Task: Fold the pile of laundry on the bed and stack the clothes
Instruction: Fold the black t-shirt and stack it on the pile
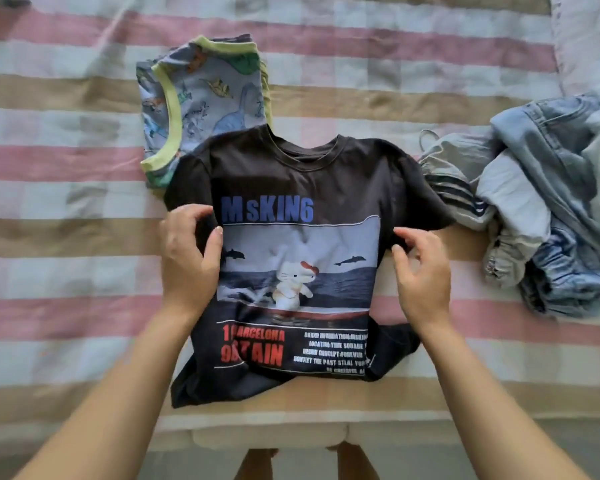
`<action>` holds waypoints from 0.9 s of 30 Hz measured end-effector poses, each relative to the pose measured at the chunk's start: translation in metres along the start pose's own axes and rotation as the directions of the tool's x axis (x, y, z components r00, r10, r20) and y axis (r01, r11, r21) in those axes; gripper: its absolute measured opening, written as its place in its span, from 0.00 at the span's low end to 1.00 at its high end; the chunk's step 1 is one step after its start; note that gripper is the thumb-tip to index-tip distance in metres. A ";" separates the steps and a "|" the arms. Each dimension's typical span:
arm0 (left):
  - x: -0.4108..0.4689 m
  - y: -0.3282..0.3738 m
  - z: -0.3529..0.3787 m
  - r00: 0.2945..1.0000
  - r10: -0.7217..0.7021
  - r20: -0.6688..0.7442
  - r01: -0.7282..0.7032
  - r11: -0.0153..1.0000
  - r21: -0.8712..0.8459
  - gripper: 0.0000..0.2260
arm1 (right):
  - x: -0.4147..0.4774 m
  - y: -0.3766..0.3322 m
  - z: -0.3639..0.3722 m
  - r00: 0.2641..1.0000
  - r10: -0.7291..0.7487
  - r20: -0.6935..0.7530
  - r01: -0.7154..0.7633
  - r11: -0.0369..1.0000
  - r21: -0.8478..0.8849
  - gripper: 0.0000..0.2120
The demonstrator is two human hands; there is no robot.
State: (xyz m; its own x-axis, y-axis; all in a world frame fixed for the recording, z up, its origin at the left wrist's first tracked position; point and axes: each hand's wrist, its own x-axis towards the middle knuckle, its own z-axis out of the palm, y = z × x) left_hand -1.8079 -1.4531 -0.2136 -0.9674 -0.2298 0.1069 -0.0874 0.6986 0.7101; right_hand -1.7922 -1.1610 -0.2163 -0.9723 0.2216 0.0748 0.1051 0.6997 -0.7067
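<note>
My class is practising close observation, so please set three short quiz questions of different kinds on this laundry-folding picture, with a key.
1. True or false: the black T-shirt lies print side up on the striped bedspread.
2. Which garment does its far-left shoulder overlap? A) dinosaur-print top B) white towel C) red sock
3. Fill in: the unfolded denim pile lies on the person's ____ side.
Key: 1 true; 2 A; 3 right.
</note>
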 end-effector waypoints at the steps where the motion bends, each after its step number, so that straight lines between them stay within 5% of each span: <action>1: -0.025 -0.002 -0.002 0.998 -0.048 0.027 0.049 0.999 -0.023 0.12 | -0.024 0.006 -0.004 0.997 0.066 0.044 -0.067 0.998 0.016 0.09; 5: -0.101 -0.008 -0.005 0.973 -0.205 0.103 0.208 0.978 -0.015 0.13 | -0.089 0.027 -0.013 0.950 0.253 0.181 -0.252 0.967 -0.032 0.07; 11: -0.160 -0.019 -0.013 0.887 -0.458 0.065 0.457 0.889 0.020 0.16 | -0.123 0.032 -0.022 0.947 0.190 0.261 -0.183 0.982 -0.051 0.11; 14: -0.174 -0.027 -0.020 0.848 -0.525 0.074 0.528 0.848 -0.035 0.20 | -0.126 0.032 -0.023 0.950 0.145 0.278 -0.128 0.989 -0.078 0.04; 19: -0.184 -0.040 -0.032 0.864 -0.494 0.102 0.492 0.870 0.043 0.05 | -0.138 0.031 -0.030 0.956 0.240 0.168 -0.242 0.970 -0.011 0.08; 27: -0.183 -0.025 -0.057 0.851 -0.524 -0.019 0.523 0.851 -0.033 0.08 | -0.170 0.020 -0.061 0.900 0.427 -0.085 -0.412 0.899 0.149 0.05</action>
State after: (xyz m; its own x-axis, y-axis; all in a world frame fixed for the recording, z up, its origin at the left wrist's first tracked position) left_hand -1.6153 -1.4674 -0.2117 -0.7732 -0.5749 -0.2676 -0.5728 0.4522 0.6837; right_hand -1.6123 -1.1438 -0.2001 -0.8128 0.5559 -0.1743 0.4640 0.4368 -0.7707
